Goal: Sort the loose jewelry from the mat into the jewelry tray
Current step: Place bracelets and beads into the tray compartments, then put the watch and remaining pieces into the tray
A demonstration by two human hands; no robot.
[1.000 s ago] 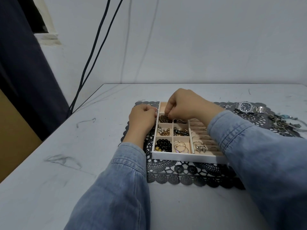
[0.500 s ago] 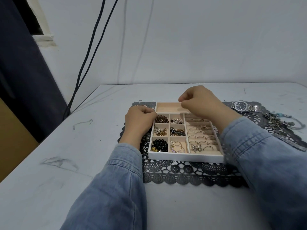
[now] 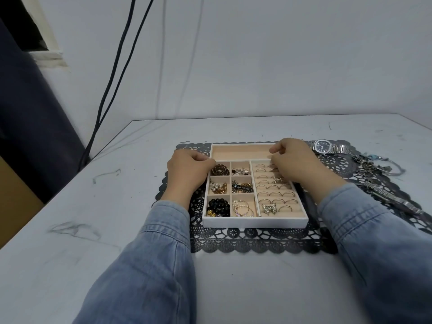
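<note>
Here the jewelry tray (image 3: 254,222) runs away lengthwise, left hand (image 3: 187,170) gripping, right hand (image 3: 297,162) unclear.

Soft, even, cool light from above; weak shadows; slight softness everywhere; wide-angle bending at the edges

Pale, perhaps marbled table (image 3: 70,230) bears dark lace mat (image 3: 257,242).

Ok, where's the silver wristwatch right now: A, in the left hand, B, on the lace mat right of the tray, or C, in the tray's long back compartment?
B: the wristwatch lies flat on the black mat, off to the right of the tray.
</note>
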